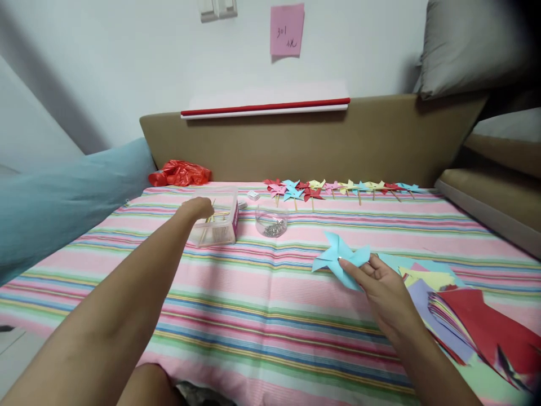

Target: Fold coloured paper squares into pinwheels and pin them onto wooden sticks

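A light blue paper pinwheel (336, 248) is pinched in my right hand (378, 276), the thumb lying by its centre pin. My left hand (202, 208) reaches down into a clear plastic box (224, 235) with thin wooden sticks (207, 228) in it; the fingers are hidden, so their grip cannot be made out. To the right of that box stands a round clear container (266, 217) with small metal pins (274, 228) at its bottom.
Finished pinwheels on sticks (313, 194) lie in a row along the brown backrest (253, 146). Coloured paper sheets (482, 316) are piled at the right. A red plastic bag (181, 173) sits at the back left. Striped cloth (236, 327) covers the surface.
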`<state>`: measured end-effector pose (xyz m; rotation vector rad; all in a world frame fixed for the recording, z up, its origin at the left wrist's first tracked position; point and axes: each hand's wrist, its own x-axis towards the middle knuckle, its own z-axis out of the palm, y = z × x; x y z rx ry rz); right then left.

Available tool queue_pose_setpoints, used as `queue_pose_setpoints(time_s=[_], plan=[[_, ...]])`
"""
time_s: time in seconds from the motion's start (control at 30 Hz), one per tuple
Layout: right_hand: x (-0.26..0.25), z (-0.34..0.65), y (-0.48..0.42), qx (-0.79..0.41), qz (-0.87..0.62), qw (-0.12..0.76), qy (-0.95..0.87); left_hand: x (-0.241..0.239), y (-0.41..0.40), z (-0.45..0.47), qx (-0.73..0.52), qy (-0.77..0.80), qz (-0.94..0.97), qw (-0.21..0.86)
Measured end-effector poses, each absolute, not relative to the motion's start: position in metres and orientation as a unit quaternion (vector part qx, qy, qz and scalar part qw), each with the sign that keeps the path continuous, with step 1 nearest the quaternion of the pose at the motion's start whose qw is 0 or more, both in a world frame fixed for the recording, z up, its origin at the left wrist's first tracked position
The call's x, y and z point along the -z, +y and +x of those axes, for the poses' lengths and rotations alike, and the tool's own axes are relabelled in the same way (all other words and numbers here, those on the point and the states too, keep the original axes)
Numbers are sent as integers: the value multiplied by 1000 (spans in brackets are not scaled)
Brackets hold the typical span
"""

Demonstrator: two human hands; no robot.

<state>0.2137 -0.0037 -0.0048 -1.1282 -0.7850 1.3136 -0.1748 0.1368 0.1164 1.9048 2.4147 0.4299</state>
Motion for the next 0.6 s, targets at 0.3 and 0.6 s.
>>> queue_pose_setpoints(time_s=[0.3, 0.6], plan=[[-22, 201, -18, -587, -370, 631, -347, -88, -17, -78, -467, 551, 663, 199], [-32, 188, -35, -652, -306, 558, -412, -28, -40, -22, -439, 393, 630, 506]])
